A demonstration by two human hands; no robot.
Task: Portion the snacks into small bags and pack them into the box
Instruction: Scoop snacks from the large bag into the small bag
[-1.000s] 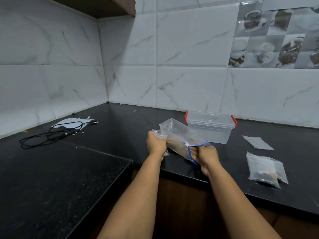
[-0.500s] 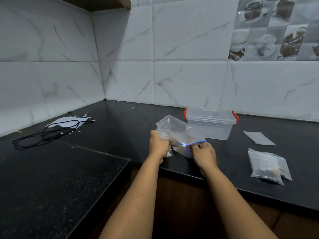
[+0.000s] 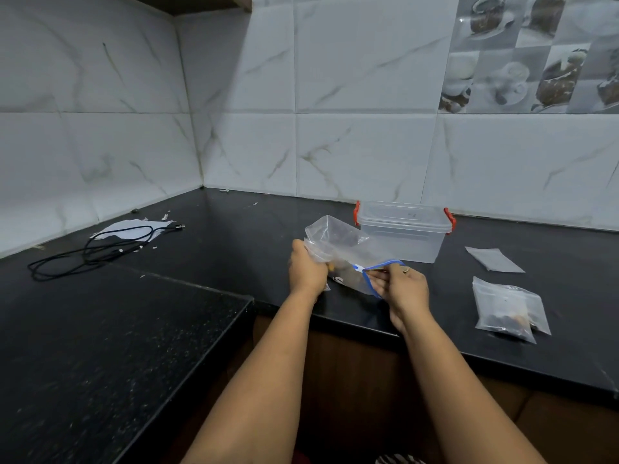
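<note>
The big bag [image 3: 338,249] sits lower now. The left hand [image 3: 306,269] grips its bunched end, the right hand [image 3: 400,288] pinches its blue mouth, maybe open, just before the box [image 3: 403,234].

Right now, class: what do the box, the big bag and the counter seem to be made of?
Box: clear, slightly frosted rigid plastic with red clips; the wall shows through it.
Big bag: thin see-through plastic film, crinkled, with a blue zip edge.
Counter: probably polished dark stone, judging by the fine speckles and dull sheen.
</note>
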